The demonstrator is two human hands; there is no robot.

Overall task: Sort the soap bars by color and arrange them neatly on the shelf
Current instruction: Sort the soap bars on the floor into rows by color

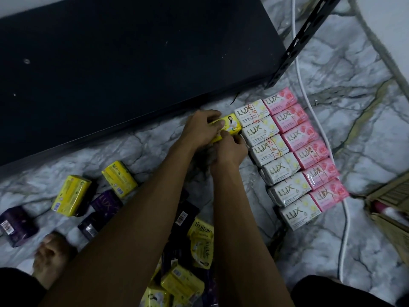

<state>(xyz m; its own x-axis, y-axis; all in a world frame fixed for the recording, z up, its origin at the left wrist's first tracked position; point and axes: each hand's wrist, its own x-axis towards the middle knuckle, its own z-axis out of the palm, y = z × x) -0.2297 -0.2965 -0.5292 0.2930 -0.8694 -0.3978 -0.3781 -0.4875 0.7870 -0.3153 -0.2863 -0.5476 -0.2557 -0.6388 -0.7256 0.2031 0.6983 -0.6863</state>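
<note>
On the marbled floor lie a column of white Lux soap bars (274, 154) and, right of it, a column of pink Lux bars (307, 149). A yellow soap bar (297, 127) sits at the top of a third column, touching the first white bar. My left hand (202, 129) grips its left end, fingers curled over it. My right hand (230, 151) pinches its near edge. Loose yellow bars (70, 196), purple bars (17, 226) and several more yellow bars (183, 282) lie scattered at lower left and between my arms.
A dark shelf board (132, 63) fills the upper left, with a perforated metal upright (303, 41) at its right corner. A white cable (309, 111) runs past the pink bars. A cardboard box (391, 207) stands at the right edge. My bare foot (51, 255) rests at lower left.
</note>
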